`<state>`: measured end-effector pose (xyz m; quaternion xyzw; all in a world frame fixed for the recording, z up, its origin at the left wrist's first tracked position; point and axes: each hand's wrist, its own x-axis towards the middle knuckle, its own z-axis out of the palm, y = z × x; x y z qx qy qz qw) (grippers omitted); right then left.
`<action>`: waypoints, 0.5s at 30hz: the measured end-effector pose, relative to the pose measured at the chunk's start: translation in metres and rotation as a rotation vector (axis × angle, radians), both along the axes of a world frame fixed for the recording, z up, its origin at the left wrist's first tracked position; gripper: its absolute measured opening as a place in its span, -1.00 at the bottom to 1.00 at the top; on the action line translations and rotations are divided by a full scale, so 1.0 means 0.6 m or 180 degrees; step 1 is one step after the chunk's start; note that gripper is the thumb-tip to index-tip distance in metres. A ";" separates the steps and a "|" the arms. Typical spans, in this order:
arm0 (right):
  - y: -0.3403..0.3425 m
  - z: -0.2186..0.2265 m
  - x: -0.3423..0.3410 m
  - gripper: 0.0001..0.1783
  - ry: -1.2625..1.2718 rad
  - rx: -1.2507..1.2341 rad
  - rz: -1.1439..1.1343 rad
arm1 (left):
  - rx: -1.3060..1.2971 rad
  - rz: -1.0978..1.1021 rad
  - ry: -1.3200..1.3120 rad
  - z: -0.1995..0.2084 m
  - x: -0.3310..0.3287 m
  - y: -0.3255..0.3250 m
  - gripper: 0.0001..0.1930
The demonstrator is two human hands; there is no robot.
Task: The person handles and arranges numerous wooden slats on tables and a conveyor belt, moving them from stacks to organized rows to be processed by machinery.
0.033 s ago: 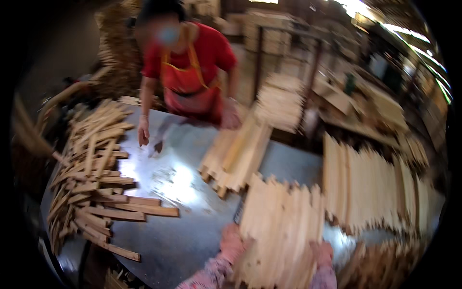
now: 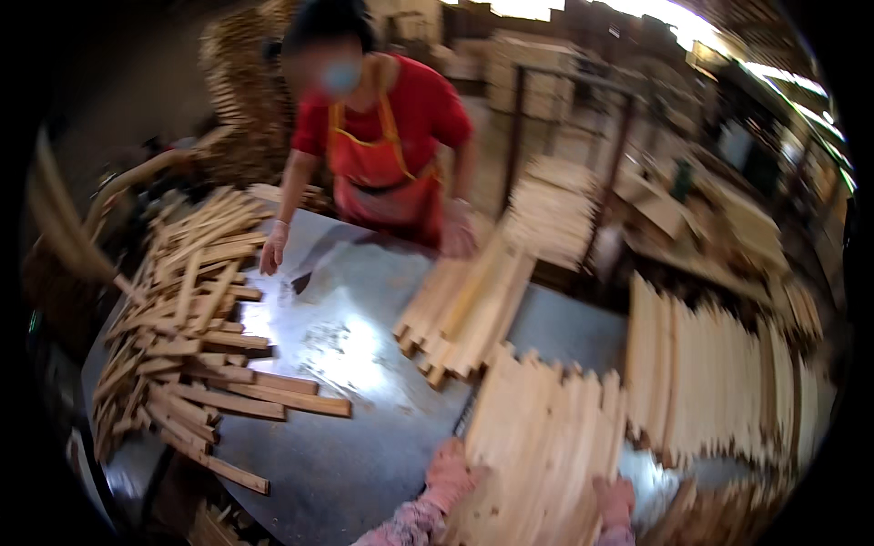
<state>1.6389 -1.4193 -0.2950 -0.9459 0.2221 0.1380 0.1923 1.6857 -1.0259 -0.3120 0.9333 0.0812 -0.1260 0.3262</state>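
Note:
A batch of pale wooden strips (image 2: 543, 446) lies side by side in front of me, its ends uneven. My left hand (image 2: 451, 475) presses against the left edge of this batch, fingers curled at its side. Against the right edge is my right hand (image 2: 614, 502), so the batch sits between both hands. Its near end runs out of the picture. Beyond it, a smaller bundle of strips (image 2: 469, 300) rests on the metal table (image 2: 364, 455), with a co-worker's hand (image 2: 458, 232) at its far end. The co-worker's other hand (image 2: 273, 247) hangs over the table's far left part.
Loose wooden strips (image 2: 209, 300) are heaped along the table's left side. To the right stand a wide row of strips (image 2: 706, 373) and darker strips (image 2: 719, 514). A stack of strips (image 2: 555, 209) is behind, near a metal frame (image 2: 517, 136). The co-worker (image 2: 382, 155) wears a red apron.
The whole view has shifted a little, so things appear slightly farther right and lower. Both my hands stay at the sides of the strips.

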 end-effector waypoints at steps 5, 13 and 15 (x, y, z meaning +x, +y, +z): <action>-0.013 -0.005 0.000 -0.36 0.0197 0.0587 -0.0591 | -0.2368 0.0465 0.0912 -0.023 0.013 0.010 0.12; -0.006 0.030 0.041 -0.37 0.0022 0.1294 -0.0846 | -0.3474 0.0685 0.1474 -0.008 0.001 0.014 -0.24; 0.002 0.035 0.050 -0.37 -0.0019 0.1145 -0.0747 | -0.3184 0.0935 0.1277 0.000 0.001 0.012 -0.27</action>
